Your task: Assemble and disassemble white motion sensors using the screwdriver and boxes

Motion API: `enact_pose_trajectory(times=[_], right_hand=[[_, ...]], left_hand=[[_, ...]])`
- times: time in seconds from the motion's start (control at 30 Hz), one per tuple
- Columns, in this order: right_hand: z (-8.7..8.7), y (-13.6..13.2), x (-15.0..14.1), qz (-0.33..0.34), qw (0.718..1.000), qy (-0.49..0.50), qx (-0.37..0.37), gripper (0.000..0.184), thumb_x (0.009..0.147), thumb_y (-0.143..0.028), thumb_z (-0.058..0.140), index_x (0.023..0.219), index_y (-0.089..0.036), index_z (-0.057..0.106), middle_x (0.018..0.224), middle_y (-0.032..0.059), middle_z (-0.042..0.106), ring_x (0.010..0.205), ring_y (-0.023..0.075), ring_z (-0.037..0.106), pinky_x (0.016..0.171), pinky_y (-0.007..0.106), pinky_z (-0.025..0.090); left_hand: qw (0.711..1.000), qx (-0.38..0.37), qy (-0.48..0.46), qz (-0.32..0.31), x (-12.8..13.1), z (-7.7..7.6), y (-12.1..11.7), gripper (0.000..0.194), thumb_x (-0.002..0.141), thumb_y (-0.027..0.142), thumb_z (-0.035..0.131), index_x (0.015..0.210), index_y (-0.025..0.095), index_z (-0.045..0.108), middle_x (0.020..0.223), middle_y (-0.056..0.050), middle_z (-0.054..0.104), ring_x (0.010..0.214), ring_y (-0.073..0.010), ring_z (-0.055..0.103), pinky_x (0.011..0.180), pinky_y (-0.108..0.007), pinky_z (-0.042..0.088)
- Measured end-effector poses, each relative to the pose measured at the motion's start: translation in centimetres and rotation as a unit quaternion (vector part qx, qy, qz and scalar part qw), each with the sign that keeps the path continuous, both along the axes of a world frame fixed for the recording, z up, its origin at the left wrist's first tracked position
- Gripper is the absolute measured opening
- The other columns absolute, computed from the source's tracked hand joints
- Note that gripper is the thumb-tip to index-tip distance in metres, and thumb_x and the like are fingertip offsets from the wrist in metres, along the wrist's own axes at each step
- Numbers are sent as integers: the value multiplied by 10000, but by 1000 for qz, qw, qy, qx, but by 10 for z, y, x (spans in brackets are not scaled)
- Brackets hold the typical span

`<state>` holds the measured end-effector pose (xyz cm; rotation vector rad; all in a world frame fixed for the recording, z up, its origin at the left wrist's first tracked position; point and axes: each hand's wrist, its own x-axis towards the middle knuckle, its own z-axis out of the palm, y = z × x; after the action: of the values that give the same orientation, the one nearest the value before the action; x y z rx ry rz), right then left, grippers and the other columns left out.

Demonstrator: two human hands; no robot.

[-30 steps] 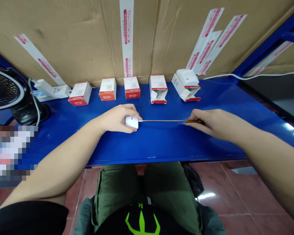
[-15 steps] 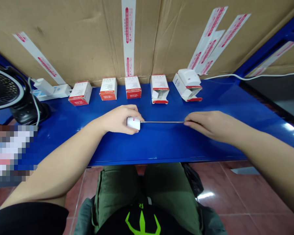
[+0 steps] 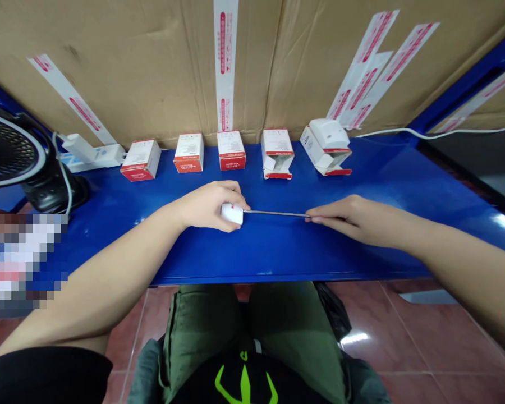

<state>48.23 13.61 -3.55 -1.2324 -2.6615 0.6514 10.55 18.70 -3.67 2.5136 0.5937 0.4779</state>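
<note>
My left hand (image 3: 206, 205) is closed round a small white device (image 3: 232, 213) lying on the blue shelf (image 3: 278, 252). A long thin metal screwdriver shaft (image 3: 275, 213) runs from the device's right side to my right hand (image 3: 353, 220). The fingers of my right hand are wrapped over the screwdriver, hiding its handle, and the fingertips reach along the shaft. Both hands rest low on the shelf, about a shaft's length apart.
Several red-and-white boxes (image 3: 231, 150) stand in a row at the back; one open box (image 3: 278, 154), and another with a white device on top (image 3: 330, 133). A black fan (image 3: 12, 151) and a white power strip (image 3: 90, 154) sit left. Cardboard wall behind.
My right hand has slid left along the screwdriver, covering the handle and more of the shaft. My left hand and the white device stay in place.
</note>
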Motion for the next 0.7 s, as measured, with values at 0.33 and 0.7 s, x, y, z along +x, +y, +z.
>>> enact_pose_trajectory(times=[0.33, 0.7], right_hand=[[7, -12, -13, -63, 993, -75, 60, 338, 1115, -491, 479, 1105, -302, 758, 726, 20, 784, 560, 229, 681, 537, 342, 451], [-11, -15, -17, -75, 984, -29, 160, 399, 1100, -452, 506, 1090, -262, 857, 1133, 108, 901, 994, 326, 845, 821, 441, 628]], left_hand=[[1000, 14, -7, 3, 1, -3, 2, 312, 792, 239, 915, 1101, 240, 868, 1057, -50, 733, 923, -224, 762, 912, -368, 619], [1000, 7, -14, 12, 9, -8, 2, 357, 727, 171, 925, 1072, 245, 877, 1068, -42, 750, 923, -226, 751, 948, -410, 622]])
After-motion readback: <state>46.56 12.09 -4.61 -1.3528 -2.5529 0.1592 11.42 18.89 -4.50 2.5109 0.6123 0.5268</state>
